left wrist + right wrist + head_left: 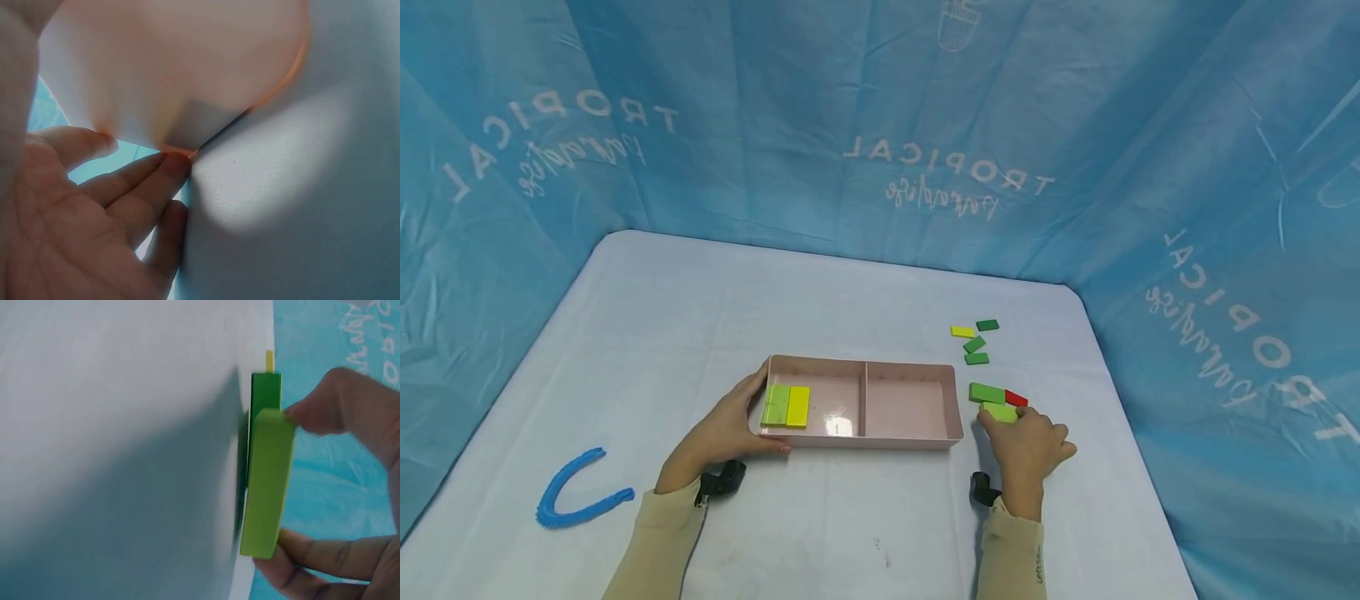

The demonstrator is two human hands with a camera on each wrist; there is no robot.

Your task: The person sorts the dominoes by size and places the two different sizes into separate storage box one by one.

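A pink two-compartment box (910,444) lies across the middle of the table. My left hand (722,431) holds its left end, thumb along the front wall and fingers at the back left corner. In the left wrist view that hand's fingers (144,194) touch the box wall (181,56). A light green block (778,405) and a yellow block (798,407) lie side by side in the left compartment. Right of the box, my right hand (1028,442) pinches another light green block (267,484) by its ends. Just beyond are a green block (987,392) and a red block (1016,399).
Farther back on the right lie several small blocks, among them a yellow one (962,332) and a dark green one (987,325). A blue ribbed curved tube (561,508) rests on the white table (820,533) at the left. Blue printed sheets (820,125) surround the table.
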